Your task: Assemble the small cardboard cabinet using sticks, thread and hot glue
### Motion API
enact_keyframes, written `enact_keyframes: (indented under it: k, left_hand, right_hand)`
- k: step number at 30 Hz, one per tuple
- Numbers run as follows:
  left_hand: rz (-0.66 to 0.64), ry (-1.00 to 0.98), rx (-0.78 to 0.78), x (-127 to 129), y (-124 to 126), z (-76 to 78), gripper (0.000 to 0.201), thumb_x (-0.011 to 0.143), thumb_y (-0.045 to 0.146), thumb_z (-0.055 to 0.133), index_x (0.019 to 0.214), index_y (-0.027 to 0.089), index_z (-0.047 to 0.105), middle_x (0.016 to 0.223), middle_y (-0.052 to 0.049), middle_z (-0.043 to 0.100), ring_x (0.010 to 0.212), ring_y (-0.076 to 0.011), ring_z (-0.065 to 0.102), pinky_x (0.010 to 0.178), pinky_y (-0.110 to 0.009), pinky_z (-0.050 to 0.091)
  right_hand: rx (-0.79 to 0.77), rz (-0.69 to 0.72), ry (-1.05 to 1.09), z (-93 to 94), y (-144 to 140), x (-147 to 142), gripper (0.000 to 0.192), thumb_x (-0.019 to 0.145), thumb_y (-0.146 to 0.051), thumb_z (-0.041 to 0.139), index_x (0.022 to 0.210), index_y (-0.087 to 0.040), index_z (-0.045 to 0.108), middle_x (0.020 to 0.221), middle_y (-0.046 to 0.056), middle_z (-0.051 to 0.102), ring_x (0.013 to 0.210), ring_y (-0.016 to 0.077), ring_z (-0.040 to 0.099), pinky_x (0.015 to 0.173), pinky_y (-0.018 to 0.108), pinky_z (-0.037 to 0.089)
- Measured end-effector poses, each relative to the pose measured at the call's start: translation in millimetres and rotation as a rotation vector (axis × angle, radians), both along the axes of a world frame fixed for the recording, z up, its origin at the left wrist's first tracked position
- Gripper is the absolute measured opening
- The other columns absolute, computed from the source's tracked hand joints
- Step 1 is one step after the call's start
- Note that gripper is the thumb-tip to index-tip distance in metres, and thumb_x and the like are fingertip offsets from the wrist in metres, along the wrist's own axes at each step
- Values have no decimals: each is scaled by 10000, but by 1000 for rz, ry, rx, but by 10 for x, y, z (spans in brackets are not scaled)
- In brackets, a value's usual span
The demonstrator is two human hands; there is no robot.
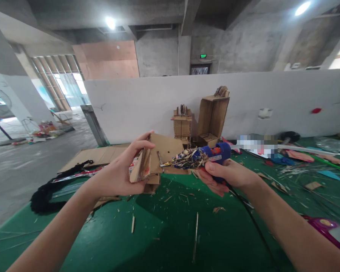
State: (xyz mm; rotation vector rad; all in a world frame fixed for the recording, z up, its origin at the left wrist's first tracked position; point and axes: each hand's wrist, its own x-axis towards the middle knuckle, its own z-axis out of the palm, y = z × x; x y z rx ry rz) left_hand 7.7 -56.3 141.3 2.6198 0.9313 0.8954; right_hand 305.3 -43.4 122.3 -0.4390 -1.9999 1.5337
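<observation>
Cardboard piece [143, 166] in left hand [121, 175]; glue gun [212, 155] nozzle beside its edge.

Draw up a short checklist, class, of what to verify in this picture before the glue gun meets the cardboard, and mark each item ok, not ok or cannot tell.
1. Cardboard piece held firmly: ok, the left hand grips it with thumb on top, raised off the table.
2. Glue gun under control: ok, the right hand is wrapped round its blue body.
3. Nozzle clean: not ok, it is caked with scraps and shreds.
4. Nozzle touching the cardboard: cannot tell, the tip is hidden among the scraps.
5. Cord free: ok, it trails below the right forearm over the green table.
6. Table tidy: not ok, splinters and offcuts lie scattered.
</observation>
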Motion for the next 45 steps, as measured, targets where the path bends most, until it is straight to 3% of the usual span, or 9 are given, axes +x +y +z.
enact_keyframes:
  k: [7,16,21,28,36,45]
  left_hand:
    - [13,29,24,7,-31,-5,797,638,132,676,1290,343,269,1550,-69,75,1391,-315,215,1096,-488,304]
    - [38,54,6,15,-51,4,761,656,184,677,1279,345,271,1550,-64,74,1376,-312,256,1090,-483,312]
    - [30,39,15,10,-35,1,794,641,153,677,1293,340,264,1552,-61,63,1400,-306,190,1105,-473,289]
    - [45,63,2,26,-61,11,793,656,154,656,1308,338,246,1554,-68,43,1391,-313,216,1077,-470,334]
    - [38,44,-12,33,-68,10,770,656,147,647,1291,338,256,1556,-61,37,1399,-307,195,1091,-468,313]
    - [23,36,3,31,-43,-3,760,654,158,649,1286,329,264,1555,-70,52,1396,-311,203,1102,-491,282]
  right_hand:
    - [-54,-130,57,-1,-29,-89,428,853,-539,506,644,-167,472,564,-65,432,341,28,367,358,189,408]
    - [45,-55,-14,59,-28,18,453,869,-547,472,609,-177,435,482,-87,368,318,30,341,349,181,388]
    - [115,-85,-68,119,-72,36,445,876,-522,477,601,-177,426,506,-74,386,337,29,369,366,182,394]
    - [128,-87,-80,99,-64,3,472,872,-562,449,590,-185,418,483,-74,388,340,38,378,378,193,402]
    - [188,-175,-188,201,-169,16,455,866,-512,493,550,-191,427,386,-72,394,336,55,403,372,182,403]
    - [170,-180,-129,162,-132,-22,422,878,-483,494,576,-192,439,396,-75,405,339,54,405,381,177,399]
